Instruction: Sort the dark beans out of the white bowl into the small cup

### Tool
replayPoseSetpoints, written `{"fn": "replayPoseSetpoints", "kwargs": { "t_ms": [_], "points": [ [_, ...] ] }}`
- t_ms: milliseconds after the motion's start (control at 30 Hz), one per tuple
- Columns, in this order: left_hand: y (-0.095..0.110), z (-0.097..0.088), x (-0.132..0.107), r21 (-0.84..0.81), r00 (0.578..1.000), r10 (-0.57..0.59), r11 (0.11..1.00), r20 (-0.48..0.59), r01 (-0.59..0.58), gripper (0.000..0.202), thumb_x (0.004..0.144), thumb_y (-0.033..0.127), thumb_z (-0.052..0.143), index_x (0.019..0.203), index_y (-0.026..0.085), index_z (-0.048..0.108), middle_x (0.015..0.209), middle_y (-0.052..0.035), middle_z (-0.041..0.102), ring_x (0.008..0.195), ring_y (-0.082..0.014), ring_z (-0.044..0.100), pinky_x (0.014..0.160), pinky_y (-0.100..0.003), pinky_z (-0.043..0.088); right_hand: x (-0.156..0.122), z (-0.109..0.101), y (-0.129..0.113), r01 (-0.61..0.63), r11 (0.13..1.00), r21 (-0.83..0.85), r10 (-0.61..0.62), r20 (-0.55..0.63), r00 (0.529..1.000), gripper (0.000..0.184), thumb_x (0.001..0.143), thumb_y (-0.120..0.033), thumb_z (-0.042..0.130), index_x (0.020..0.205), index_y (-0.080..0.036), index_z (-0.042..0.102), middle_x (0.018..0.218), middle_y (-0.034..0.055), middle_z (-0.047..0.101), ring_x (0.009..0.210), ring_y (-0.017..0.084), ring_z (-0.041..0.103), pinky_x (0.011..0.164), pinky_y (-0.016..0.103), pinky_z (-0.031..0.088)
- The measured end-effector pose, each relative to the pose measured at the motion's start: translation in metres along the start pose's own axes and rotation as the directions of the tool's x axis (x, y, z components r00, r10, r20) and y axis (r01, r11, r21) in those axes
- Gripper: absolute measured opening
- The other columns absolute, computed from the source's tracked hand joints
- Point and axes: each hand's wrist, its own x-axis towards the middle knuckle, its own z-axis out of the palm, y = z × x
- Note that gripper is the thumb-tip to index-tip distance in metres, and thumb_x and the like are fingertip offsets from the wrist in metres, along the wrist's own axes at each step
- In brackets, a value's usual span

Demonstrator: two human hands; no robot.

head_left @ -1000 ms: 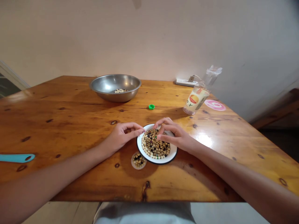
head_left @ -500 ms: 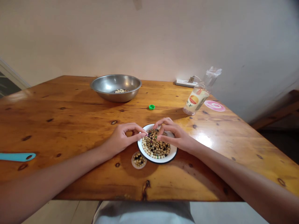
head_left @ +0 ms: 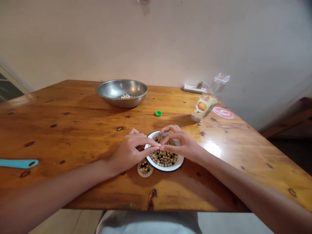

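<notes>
My left hand (head_left: 131, 148) and my right hand (head_left: 182, 142) meet at the fingertips over a white bowl (head_left: 168, 169) with a dark rim. Thumb and index finger of each hand are pinched together; whatever lies between them is too small to make out. Small round beads (head_left: 165, 158), mostly pale wooden with some black ones, fill much of the bowl, partly covered by my fingers. Close against the bowl's lower left is a small round container (head_left: 138, 172) of similar beads, next to my left wrist.
A large steel basin (head_left: 122, 103) with some pale and dark pieces stands at the back. Right of it are a green cap (head_left: 158, 113), a clear labelled bottle (head_left: 203, 105), a power strip (head_left: 193, 89) and a pink sticker (head_left: 223, 112). A turquoise handle (head_left: 19, 163) lies at left.
My left hand has moved right over the bowl, its fingertips now touching those of my right hand. My right hand's thumb and index finger have closed into a pinch.
</notes>
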Motion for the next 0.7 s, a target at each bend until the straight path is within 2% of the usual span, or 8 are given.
{"fn": "replayPoseSetpoints", "kwargs": {
  "t_ms": [100, 200, 300, 400, 533, 700],
  "points": [
    [0.000, -0.002, -0.001, -0.009, 0.999, -0.036, 0.999, 0.004, 0.036, 0.014, 0.079, 0.034, 0.064, 0.077, 0.023, 0.074, 0.051, 0.0042, 0.058, 0.051, -0.0107, 0.041, 0.064, -0.028, 0.031, 0.000, 0.000, 0.001, 0.008, 1.000, 0.001, -0.008, 0.000, 1.000, 0.011, 0.078, -0.031, 0.068, 0.076, -0.021, 0.069, 0.107, 0.0059, 0.057, 0.109, 0.022, 0.049, 0.100, 0.042, 0.032],
    [-0.001, -0.004, -0.003, -0.062, 0.991, -0.134, 0.989, -0.008, 0.133, 0.016, 0.079, 0.035, 0.063, 0.076, 0.022, 0.073, 0.050, 0.0036, 0.055, 0.054, -0.0119, 0.041, 0.062, -0.027, 0.032, -0.001, -0.001, 0.001, 0.011, 0.999, 0.030, -0.011, -0.014, 1.000, 0.011, 0.081, -0.029, 0.065, 0.075, -0.019, 0.066, 0.105, 0.0061, 0.057, 0.108, 0.022, 0.049, 0.100, 0.042, 0.032],
    [-0.006, -0.006, -0.005, -0.205, 0.967, -0.256, 0.947, -0.013, 0.248, 0.020, 0.080, 0.037, 0.061, 0.077, 0.020, 0.071, 0.059, 0.0015, 0.059, 0.059, -0.0127, 0.045, 0.060, -0.025, 0.034, -0.001, -0.001, 0.001, 0.005, 0.999, 0.041, -0.004, -0.016, 1.000, 0.011, 0.083, -0.026, 0.062, 0.074, -0.019, 0.063, 0.105, 0.0059, 0.057, 0.107, 0.021, 0.050, 0.100, 0.041, 0.032],
    [-0.012, -0.006, -0.006, -0.390, 0.943, -0.333, 0.871, -0.019, 0.300, 0.023, 0.080, 0.039, 0.061, 0.076, 0.017, 0.067, 0.067, -0.0003, 0.061, 0.062, -0.0132, 0.049, 0.059, -0.024, 0.037, -0.002, -0.002, 0.000, 0.003, 0.999, 0.047, -0.003, -0.014, 1.000, 0.013, 0.085, -0.027, 0.059, 0.076, -0.019, 0.062, 0.105, 0.0059, 0.057, 0.105, 0.021, 0.051, 0.099, 0.040, 0.033],
    [-0.017, -0.006, -0.006, -0.514, 0.938, -0.345, 0.809, -0.021, 0.286, 0.021, 0.079, 0.037, 0.063, 0.074, 0.016, 0.064, 0.068, 0.0001, 0.060, 0.064, -0.0124, 0.051, 0.060, -0.023, 0.038, -0.002, -0.001, 0.001, 0.011, 0.996, 0.084, -0.008, -0.032, 0.999, 0.019, 0.088, -0.033, 0.056, 0.077, -0.019, 0.062, 0.103, 0.0059, 0.058, 0.104, 0.020, 0.051, 0.097, 0.038, 0.034],
    [-0.016, -0.006, -0.005, -0.457, 0.947, -0.314, 0.833, 0.072, 0.311, 0.021, 0.079, 0.038, 0.063, 0.077, 0.016, 0.066, 0.070, 0.0000, 0.063, 0.065, -0.0125, 0.053, 0.060, -0.023, 0.039, -0.002, -0.001, 0.001, 0.024, 0.995, 0.094, -0.022, -0.029, 0.999, 0.022, 0.089, -0.039, 0.053, 0.085, -0.021, 0.066, 0.103, 0.0058, 0.059, 0.105, 0.020, 0.051, 0.098, 0.039, 0.034]
  ]
}}
